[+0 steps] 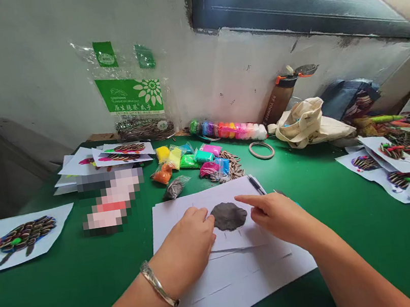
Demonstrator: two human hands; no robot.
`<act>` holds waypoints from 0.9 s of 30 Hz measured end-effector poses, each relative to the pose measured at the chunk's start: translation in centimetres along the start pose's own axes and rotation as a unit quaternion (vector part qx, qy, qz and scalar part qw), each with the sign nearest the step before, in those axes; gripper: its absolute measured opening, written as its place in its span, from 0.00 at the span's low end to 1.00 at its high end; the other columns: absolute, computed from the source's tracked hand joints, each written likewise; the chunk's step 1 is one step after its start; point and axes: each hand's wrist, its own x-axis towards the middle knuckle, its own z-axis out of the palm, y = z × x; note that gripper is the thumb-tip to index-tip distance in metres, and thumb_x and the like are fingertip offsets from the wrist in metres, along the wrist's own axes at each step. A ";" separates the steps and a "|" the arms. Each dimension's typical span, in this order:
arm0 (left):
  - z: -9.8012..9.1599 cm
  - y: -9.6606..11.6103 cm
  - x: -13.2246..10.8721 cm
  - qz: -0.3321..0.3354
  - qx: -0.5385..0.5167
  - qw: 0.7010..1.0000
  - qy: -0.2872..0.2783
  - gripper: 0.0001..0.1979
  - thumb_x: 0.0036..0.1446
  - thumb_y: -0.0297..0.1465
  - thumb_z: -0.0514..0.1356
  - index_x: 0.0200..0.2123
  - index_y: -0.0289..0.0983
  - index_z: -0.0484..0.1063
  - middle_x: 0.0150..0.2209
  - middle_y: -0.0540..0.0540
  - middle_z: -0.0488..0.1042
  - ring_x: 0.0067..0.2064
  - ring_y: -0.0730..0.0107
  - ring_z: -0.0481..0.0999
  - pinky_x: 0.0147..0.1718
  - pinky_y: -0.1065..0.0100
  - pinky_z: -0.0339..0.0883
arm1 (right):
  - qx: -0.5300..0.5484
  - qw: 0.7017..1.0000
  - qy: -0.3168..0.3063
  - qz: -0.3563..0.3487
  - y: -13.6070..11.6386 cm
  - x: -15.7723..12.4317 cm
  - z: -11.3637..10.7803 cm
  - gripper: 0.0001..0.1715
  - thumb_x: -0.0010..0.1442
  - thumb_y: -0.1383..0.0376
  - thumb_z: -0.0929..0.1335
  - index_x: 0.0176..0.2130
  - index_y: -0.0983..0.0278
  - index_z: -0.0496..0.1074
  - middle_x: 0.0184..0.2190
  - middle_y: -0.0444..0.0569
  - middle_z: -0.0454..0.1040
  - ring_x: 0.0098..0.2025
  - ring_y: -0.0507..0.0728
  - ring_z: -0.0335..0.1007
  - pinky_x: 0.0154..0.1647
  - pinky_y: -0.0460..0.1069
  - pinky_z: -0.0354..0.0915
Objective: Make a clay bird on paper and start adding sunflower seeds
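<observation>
A dark grey, flattened patch of modelling clay (229, 216) sticks to the top sheet of white paper (241, 240), with short pen lines drawn below it. My left hand (189, 240) rests on the sheet, its fingertips touching or just beside the clay's left edge; a silver bangle (158, 285) circles that wrist. On the other side, my right hand (276, 214) stretches its index finger towards the clay's upper right edge, the remaining fingers curled, nothing visible in them. A dark pen (256, 185) lies beyond that hand. Above the paper sits a bag of grey clay (175, 187).
Bright clay packets (190, 161) and loose sunflower seeds (233, 163) lie behind the paper, near a tape roll (261, 150). Seed pictures (25, 237) flank both sides. A seed bag (135, 97), a bottle (280, 98) and a cloth bag (308, 122) stand along the wall.
</observation>
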 end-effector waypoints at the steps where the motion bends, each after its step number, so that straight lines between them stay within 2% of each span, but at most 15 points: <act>1: 0.0 0.0 0.0 0.001 0.001 1.000 0.000 0.08 0.62 0.24 0.54 0.42 0.33 0.72 0.41 0.39 0.71 0.46 0.54 0.69 0.44 0.54 0.69 | -0.001 1.000 -0.003 -0.009 -0.1 -0.1 0.0 0.30 0.57 0.71 0.60 0.55 0.53 0.73 0.33 0.44 0.80 0.28 0.52 0.71 0.29 0.45 0.58; 5: -0.2 0.1 0.1 0.006 0.006 1.000 -0.004 0.09 0.63 0.25 0.53 0.42 0.33 0.72 0.40 0.39 0.72 0.45 0.54 0.70 0.44 0.53 0.69 | 0.002 0.996 -0.028 -0.089 -0.2 -0.6 0.8 0.33 0.58 0.72 0.59 0.58 0.52 0.69 0.44 0.45 0.80 0.39 0.55 0.74 0.37 0.46 0.61; 8: -0.3 0.2 0.1 0.004 0.006 1.000 -0.007 0.10 0.64 0.25 0.52 0.43 0.33 0.72 0.41 0.39 0.72 0.46 0.54 0.70 0.45 0.53 0.68 | -0.040 0.989 -0.064 -0.129 -0.2 -0.9 1.5 0.36 0.57 0.72 0.60 0.62 0.49 0.64 0.44 0.46 0.79 0.42 0.57 0.75 0.37 0.47 0.61; 14: -0.2 0.3 0.0 0.004 0.002 1.000 -0.002 0.13 0.63 0.25 0.53 0.50 0.32 0.70 0.44 0.39 0.72 0.47 0.54 0.70 0.47 0.53 0.68 | -0.141 0.980 -0.096 -0.104 -0.7 -0.9 2.0 0.38 0.57 0.72 0.60 0.63 0.47 0.61 0.39 0.48 0.81 0.36 0.59 0.77 0.29 0.48 0.56; 23: 0.3 0.4 0.0 0.013 0.048 0.999 -0.002 0.15 0.63 0.26 0.54 0.52 0.33 0.70 0.45 0.38 0.72 0.48 0.52 0.69 0.47 0.53 0.68 | -0.122 0.985 -0.092 -0.086 0.6 -0.3 1.6 0.39 0.56 0.72 0.61 0.60 0.41 0.62 0.39 0.45 0.81 0.37 0.58 0.76 0.29 0.47 0.54; 27: 0.1 0.5 -0.1 0.014 0.049 0.999 -0.006 0.15 0.63 0.26 0.54 0.52 0.32 0.70 0.45 0.37 0.73 0.49 0.52 0.69 0.47 0.53 0.68 | -0.130 0.985 -0.102 -0.055 0.5 -0.3 1.0 0.38 0.56 0.72 0.61 0.60 0.40 0.63 0.40 0.46 0.81 0.37 0.59 0.75 0.29 0.47 0.54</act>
